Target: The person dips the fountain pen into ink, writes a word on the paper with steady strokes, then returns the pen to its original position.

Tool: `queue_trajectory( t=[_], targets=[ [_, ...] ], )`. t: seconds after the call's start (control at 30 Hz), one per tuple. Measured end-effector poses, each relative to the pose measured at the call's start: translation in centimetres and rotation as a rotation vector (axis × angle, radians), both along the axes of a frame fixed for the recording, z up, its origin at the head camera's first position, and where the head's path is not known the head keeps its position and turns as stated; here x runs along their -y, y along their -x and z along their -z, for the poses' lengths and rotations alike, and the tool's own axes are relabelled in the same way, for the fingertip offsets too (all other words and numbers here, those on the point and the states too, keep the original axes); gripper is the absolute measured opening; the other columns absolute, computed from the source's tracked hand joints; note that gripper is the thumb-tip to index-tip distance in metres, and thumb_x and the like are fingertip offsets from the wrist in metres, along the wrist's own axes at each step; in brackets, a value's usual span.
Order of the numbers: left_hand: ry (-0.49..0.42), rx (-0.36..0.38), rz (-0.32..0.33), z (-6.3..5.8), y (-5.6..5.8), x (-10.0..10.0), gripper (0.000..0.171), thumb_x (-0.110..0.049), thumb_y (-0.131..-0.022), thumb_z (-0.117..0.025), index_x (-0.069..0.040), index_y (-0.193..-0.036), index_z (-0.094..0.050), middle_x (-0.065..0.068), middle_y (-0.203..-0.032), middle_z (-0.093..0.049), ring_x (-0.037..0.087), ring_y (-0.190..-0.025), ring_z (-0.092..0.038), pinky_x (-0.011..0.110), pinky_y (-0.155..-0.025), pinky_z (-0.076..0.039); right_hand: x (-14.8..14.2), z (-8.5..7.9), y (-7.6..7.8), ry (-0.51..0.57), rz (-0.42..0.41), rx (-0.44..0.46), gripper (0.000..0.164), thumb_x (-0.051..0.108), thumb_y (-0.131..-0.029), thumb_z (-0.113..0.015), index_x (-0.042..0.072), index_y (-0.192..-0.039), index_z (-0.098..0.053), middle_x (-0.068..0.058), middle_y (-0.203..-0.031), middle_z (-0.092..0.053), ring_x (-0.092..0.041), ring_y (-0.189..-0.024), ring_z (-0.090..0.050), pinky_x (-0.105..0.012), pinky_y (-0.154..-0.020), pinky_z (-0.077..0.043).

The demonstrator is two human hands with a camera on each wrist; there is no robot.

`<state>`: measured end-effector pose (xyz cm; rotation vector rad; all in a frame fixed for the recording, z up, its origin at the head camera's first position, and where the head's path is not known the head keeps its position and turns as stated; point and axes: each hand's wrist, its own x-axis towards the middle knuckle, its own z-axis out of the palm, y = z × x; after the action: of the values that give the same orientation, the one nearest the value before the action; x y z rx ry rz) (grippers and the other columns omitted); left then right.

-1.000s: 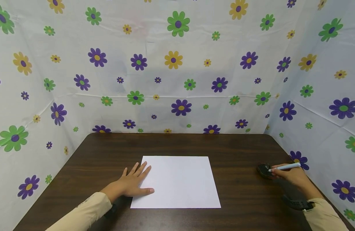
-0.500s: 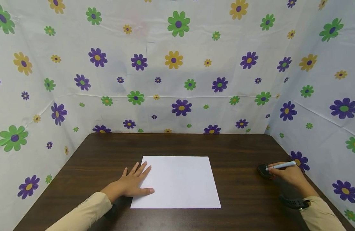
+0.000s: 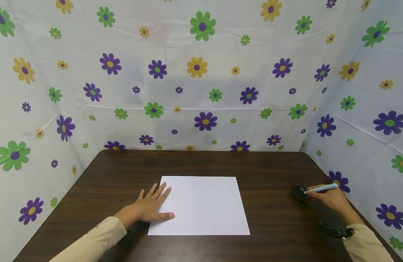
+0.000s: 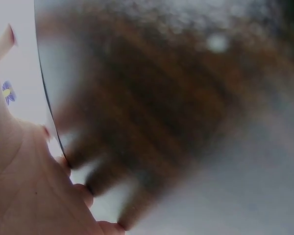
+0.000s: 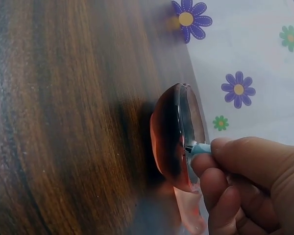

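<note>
In the head view my left hand (image 3: pixel 149 208) lies flat with spread fingers over the left edge of a white sheet of paper (image 3: pixel 208 205). The left wrist view shows the palm (image 4: pixel 29 191) close up, with the fingertips partly cut off from sight. Far to the right, my right hand (image 3: pixel 332 200) pinches a slim white pen (image 3: pixel 326 187) between thumb and fingers. Its dark tip is at a small glossy, dark, bowl-like dish (image 3: pixel 299 194). In the right wrist view the dish (image 5: pixel 166 137) has reddish see-through edges, and the tip meets it near the rim.
A dark wood-grain table (image 3: pixel 267 171) carries everything. White cloth (image 3: pixel 175 47) printed with flowers encloses it at the back and both sides. A black watch strap (image 3: pixel 335 230) is on the right wrist, close to the table's right edge.
My right hand and the pen have shifted slightly left, then a touch back to the right, with the tip staying at the dish. The left hand and the paper keep their place.
</note>
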<state>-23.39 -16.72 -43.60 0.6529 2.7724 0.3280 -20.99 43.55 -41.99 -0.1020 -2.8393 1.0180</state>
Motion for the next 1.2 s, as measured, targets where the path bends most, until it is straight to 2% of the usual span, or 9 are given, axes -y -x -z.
queue_trajectory(
  t=[0.37, 0.67, 0.9, 1.2],
  targets=[
    [-0.005, 0.001, -0.011, 0.23, 0.29, 0.11, 0.098, -0.074, -0.081, -0.051, -0.017, -0.154, -0.019, 0.011, -0.162, -0.004, 0.043, -0.145, -0.001, 0.073, -0.104, 0.001, 0.66, -0.47, 0.24, -0.105, -0.012, 0.019, 0.031, 0.027, -0.087, -0.071, -0.001, -0.099, -0.074, -0.005, -0.074, -0.072, -0.009, -0.062, -0.063, -0.023, -0.058, -0.044],
    [0.001, 0.008, -0.017, 0.3, 0.32, 0.08, 0.106, -0.075, -0.079, -0.052, -0.011, -0.154, -0.014, 0.011, -0.162, -0.003, 0.041, -0.146, -0.001, 0.073, -0.105, 0.001, 0.74, -0.29, 0.5, -0.094, 0.014, 0.012, 0.031, 0.026, -0.087, -0.072, -0.003, -0.098, -0.073, -0.007, -0.073, -0.072, -0.012, -0.062, -0.065, -0.025, -0.059, -0.045],
    [0.002, 0.001, -0.018, 0.28, 0.28, 0.03, 0.105, -0.075, -0.08, -0.052, -0.011, -0.154, -0.016, 0.011, -0.161, -0.004, 0.042, -0.146, -0.002, 0.074, -0.104, 0.001, 0.46, -0.39, 0.27, -0.116, 0.046, 0.022, 0.033, 0.029, -0.086, -0.072, -0.002, -0.099, -0.074, -0.006, -0.07, -0.072, -0.011, -0.062, -0.064, -0.026, -0.06, -0.043],
    [-0.018, 0.005, -0.017, 0.29, 0.31, -0.01, 0.102, -0.074, -0.079, -0.054, -0.014, -0.154, -0.018, 0.013, -0.161, -0.005, 0.044, -0.145, -0.001, 0.075, -0.103, 0.002, 0.6, -0.43, -0.29, -0.132, 0.038, 0.022, 0.03, 0.028, -0.087, -0.071, 0.0, -0.096, -0.075, -0.005, -0.072, -0.072, -0.012, -0.062, -0.064, -0.026, -0.058, -0.044]
  ],
)
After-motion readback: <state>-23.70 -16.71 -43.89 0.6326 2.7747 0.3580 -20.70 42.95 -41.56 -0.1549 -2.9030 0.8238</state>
